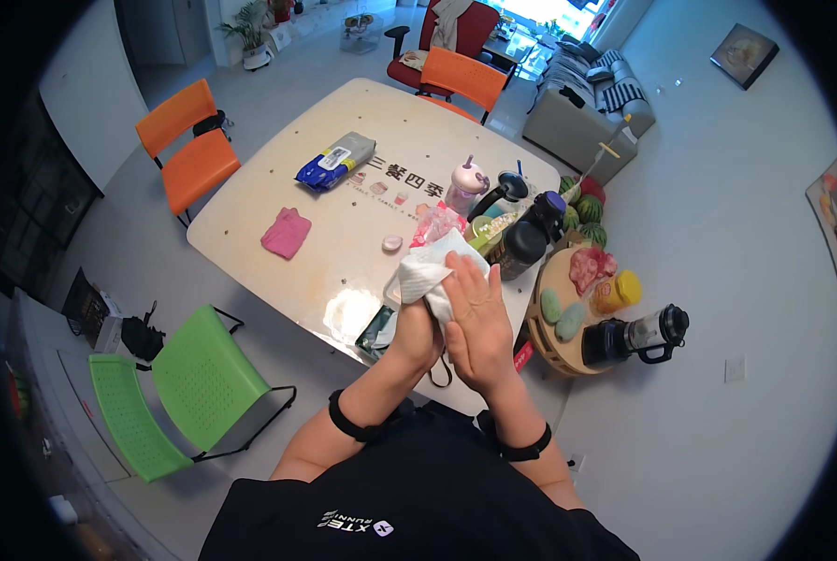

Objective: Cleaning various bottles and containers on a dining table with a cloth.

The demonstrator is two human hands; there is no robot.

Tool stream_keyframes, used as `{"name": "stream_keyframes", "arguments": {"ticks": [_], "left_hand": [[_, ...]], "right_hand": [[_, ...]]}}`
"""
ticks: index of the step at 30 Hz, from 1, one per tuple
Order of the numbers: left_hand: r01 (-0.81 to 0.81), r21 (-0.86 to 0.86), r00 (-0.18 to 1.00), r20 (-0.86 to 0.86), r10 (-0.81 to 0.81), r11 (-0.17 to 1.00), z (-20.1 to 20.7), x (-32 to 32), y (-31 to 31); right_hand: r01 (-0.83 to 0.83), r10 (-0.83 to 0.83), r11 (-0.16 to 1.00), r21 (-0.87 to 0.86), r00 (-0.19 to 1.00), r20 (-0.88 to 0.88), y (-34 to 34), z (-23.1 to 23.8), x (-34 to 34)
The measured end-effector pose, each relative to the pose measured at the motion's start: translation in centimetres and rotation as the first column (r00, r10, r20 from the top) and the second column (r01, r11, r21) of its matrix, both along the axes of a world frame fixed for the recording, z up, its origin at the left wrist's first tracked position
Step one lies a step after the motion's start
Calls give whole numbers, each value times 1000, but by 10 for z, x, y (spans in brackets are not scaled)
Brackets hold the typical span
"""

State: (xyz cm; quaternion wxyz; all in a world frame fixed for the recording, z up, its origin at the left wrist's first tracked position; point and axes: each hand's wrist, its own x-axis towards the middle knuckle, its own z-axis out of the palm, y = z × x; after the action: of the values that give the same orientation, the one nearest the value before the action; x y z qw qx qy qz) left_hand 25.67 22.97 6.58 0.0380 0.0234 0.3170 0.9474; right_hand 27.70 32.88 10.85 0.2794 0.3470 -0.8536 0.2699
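- While the eye starts at the far left, a green chair (211, 379) sits off the near-left side of the white table (241, 201), well apart from the hands.
- Onto the tabletop now: a folded pink cloth (288, 233), lying flat, and beyond it a blue-and-grey wet-wipe pack (336, 163), long axis slanting from near left to far right.
- Next, the left hand (418, 334), and it's underneath! Wrist and heel show; the fingers are tucked behind the white, so whether they are curled or straight, I cannot tell.
- Centre stage, the white ribbed wipe (425, 272), sandwiched between both hands above the table's near edge: left below, right on top, neither nearer, both touching. It's crumpled, so no clear long axis; the bulk fans away from the body, one fold drooping left.
- And the right hand (477, 313): laid over the wipe, fingers extended and pointing away from the body, holding it against the left.
- Just beyond, to the right, a black bottle (523, 245) stands apart from those fingertips.
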Motion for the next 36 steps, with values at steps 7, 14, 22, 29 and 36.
{"name": "stream_keyframes", "arguments": {"ticks": [7, 14, 22, 29, 36], "left_hand": [[84, 331, 992, 60, -109, 940, 0, 1, -4], [-50, -32, 999, -20, 50, 998, -15, 6, 17], [104, 239, 992, 50, -119, 965, -11, 6, -3], [-124, 55, 978, 177, 113, 991, -8, 19, 24], [118, 207, 992, 18, -124, 971, -45, 15, 11]], "right_hand": [[78, -79, 996, -45, 997, -17, 6, -26, 26], [-5, 5, 1000, 10, 1000, 27, 8, -11, 12], [14, -13, 999, -40, 999, 48, 10, -29, 37], [24, -17, 992, -123, 998, 62, 25, -24, 24], [-14, 21, 996, -91, 997, 78, 12, -27, 53]]}}
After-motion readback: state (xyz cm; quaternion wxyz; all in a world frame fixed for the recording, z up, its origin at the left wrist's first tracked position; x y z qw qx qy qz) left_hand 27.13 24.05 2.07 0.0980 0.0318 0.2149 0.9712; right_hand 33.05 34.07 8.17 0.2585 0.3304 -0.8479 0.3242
